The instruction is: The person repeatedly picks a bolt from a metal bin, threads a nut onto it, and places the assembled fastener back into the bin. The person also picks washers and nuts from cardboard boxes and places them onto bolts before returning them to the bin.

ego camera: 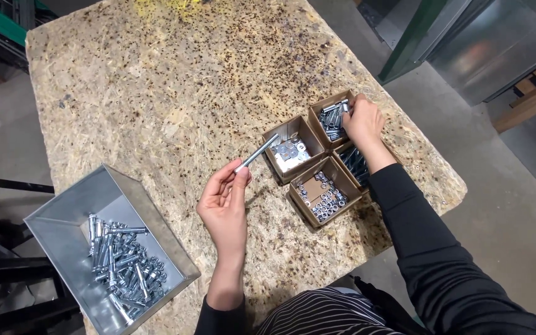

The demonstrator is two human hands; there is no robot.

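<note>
My left hand (223, 201) holds a long silver bolt (256, 153) by one end, pointing it up and to the right over the chipboard table (156, 80). My right hand (362, 119) reaches into the far cardboard box (330, 115), fingers closed on a small metal piece (345, 107) among short silver parts. Beside it stand a box of washers (291, 151), a box of nuts (325, 193) and a box of dark bolts (356, 162), which my forearm partly hides.
A grey sheet-metal bin (103, 239) with several assembled silver bolts hangs over the table's near left edge. Concrete floor lies to the right, with a green post (412, 40) and metal panels beyond. Dark frames stand at the left.
</note>
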